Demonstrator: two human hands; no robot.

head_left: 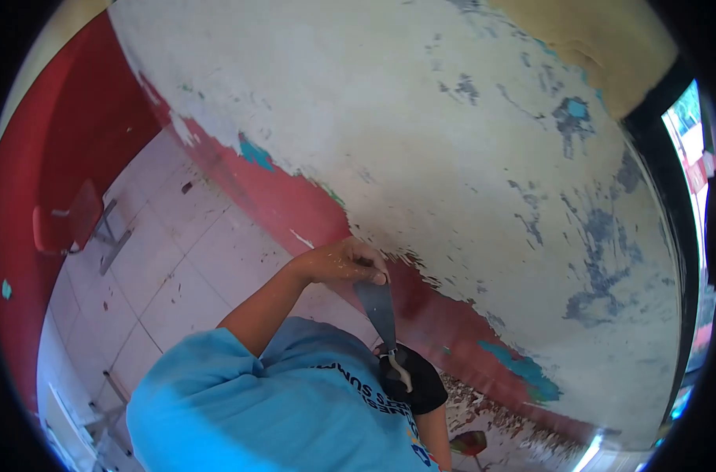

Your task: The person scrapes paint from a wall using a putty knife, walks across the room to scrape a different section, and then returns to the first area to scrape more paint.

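A scraper [377,308] with a wide dark metal blade and a pale handle is in front of my blue shirt. My right hand [409,379], in a black glove, is wrapped round the handle end. Bare and flecked with pale bits, my left hand [348,261] pinches the wide end of the blade between thumb and fingers. Just beyond it rises a wall [421,157] with patchy whitish paint, grey scraped marks and teal spots. A band of red paint [295,204] with a ragged, flaking edge runs along the wall's lower part.
Paint flakes [491,409] litter the tiled floor [177,291] along the wall's foot. A red chair [68,220] stands at the left by a red wall [75,118]. At the far right is a dark-framed opening [663,134]. A red and green object [469,443] lies low right.
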